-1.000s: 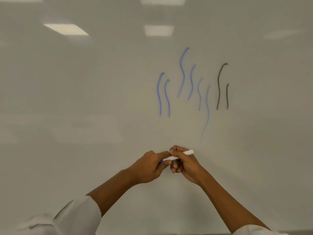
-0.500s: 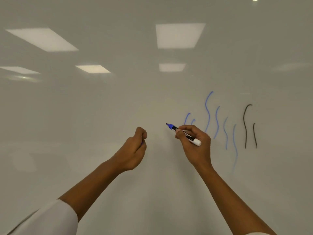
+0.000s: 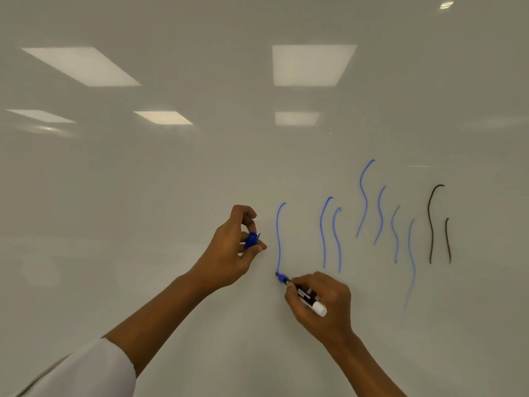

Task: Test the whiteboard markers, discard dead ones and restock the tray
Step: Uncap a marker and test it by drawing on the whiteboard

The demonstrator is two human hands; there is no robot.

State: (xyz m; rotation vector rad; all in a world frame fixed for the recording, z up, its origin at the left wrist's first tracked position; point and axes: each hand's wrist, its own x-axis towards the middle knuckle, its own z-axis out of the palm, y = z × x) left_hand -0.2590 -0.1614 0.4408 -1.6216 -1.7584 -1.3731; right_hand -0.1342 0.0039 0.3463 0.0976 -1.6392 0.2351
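Observation:
My right hand (image 3: 322, 303) grips a blue whiteboard marker (image 3: 304, 295) with a white end, its tip touching the whiteboard (image 3: 143, 196) at the bottom of a fresh blue line (image 3: 277, 239). My left hand (image 3: 232, 250) is raised to the left of that line and pinches the marker's blue cap (image 3: 252, 240) between thumb and fingers. To the right on the board are several older blue wavy strokes (image 3: 365, 199), some faint, and two black strokes (image 3: 430, 224).
The glossy whiteboard fills the whole view and reflects ceiling light panels (image 3: 312, 64). White sleeves (image 3: 94, 371) show at the bottom left. No tray or other markers are in view.
The cap came off into my left hand. My right hand brought the marker tip to the board and drew a long blue line downward. The view shifted left and up.

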